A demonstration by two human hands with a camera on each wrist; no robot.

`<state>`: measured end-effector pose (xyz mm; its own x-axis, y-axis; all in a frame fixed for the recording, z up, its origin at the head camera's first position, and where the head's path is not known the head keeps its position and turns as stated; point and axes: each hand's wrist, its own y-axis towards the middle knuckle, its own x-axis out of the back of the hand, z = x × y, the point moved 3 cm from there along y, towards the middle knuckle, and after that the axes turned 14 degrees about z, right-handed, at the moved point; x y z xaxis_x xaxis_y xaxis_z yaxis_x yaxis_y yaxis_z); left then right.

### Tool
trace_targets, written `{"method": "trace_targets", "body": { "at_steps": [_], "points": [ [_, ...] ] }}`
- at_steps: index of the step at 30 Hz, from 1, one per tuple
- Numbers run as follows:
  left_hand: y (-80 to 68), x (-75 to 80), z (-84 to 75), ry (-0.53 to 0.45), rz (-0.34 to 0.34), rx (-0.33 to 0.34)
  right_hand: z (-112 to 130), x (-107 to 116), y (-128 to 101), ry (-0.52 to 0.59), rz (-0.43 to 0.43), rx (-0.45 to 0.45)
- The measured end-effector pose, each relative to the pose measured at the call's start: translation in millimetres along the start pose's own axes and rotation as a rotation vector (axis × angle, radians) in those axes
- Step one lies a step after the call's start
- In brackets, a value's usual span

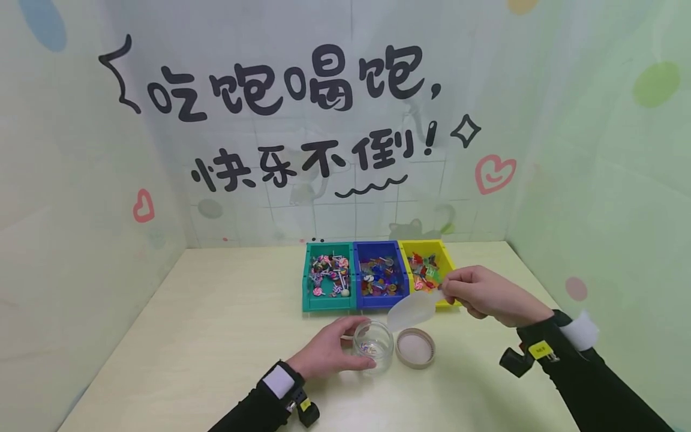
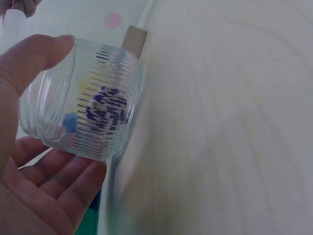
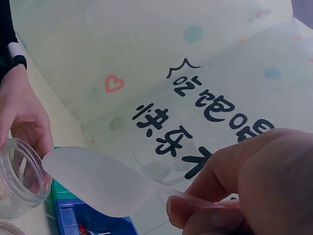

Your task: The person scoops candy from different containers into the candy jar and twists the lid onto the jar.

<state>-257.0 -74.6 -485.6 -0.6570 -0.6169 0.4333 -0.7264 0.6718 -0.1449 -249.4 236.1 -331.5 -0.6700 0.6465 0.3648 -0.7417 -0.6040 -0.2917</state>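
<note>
My left hand (image 1: 326,355) grips a clear ribbed glass jar (image 2: 105,93) standing on the table, fingers and thumb around its sides. A few small pieces lie at the jar's bottom, one of them a purple-and-white swirl (image 2: 105,108). My right hand (image 1: 488,294) pinches the thin handle of a translucent white scoop (image 3: 102,181). The scoop's bowl hangs in the air just beyond the jar, to its right, and looks bare. Beside the jar lies a round, wood-coloured lid (image 1: 415,348).
Behind the jar, green (image 1: 329,304), blue (image 1: 381,302) and yellow (image 1: 445,259) bins stand in a row, each holding small colourful candy-like pieces, lollipop shapes among them. Printed walls enclose the pale wooden table (image 1: 216,336) at the back and both sides.
</note>
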Motion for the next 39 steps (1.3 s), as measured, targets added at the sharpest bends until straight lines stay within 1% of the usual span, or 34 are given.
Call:
{"method": "trace_targets", "body": {
  "at_steps": [4, 13, 17, 20, 24, 26, 29, 32, 35, 37, 39],
  "points": [
    [-0.6, -0.5, 0.3, 0.002, 0.0, 0.012, -6, 0, 0, 0.03, 0.013, 0.009],
    [-0.9, -0.8, -1.8, 0.045, -0.002, -0.002, -23, 0, 0, 0.07, 0.046, 0.035],
    [-2.2, -0.6, -2.9, 0.053, -0.004, -0.002, -28, -1, 1, 0.075, 0.064, 0.062],
    [-3.2, 2.1, -3.4, 0.039, -0.022, -0.016, -30, -1, 1, 0.075, 0.073, 0.088],
    [-4.5, 9.4, -5.6, 0.05, -0.077, -0.066, -30, 0, 1, 0.07, 0.058, 0.12],
    [-5.8, 14.3, -8.3, 0.064, -0.112, -0.092, -29, 0, 2, 0.066, 0.034, 0.13],
    [-7.9, 23.2, -12.8, 0.074, -0.17, -0.113, -26, 2, 2, 0.07, -0.017, 0.129],
    [-9.4, 34.9, -18.2, 0.071, -0.247, -0.13, -23, 4, 3, 0.093, -0.08, 0.126],
    [-9.9, 48.4, -21.9, 0.083, -0.335, -0.15, -19, 8, 3, 0.107, -0.13, 0.144],
    [-10.6, 57.3, -23.5, 0.089, -0.383, -0.153, -18, 11, 4, 0.108, -0.158, 0.159],
    [-11.3, 66.0, -24.2, 0.092, -0.418, -0.147, -18, 14, 5, 0.108, -0.179, 0.174]
  ]
}}
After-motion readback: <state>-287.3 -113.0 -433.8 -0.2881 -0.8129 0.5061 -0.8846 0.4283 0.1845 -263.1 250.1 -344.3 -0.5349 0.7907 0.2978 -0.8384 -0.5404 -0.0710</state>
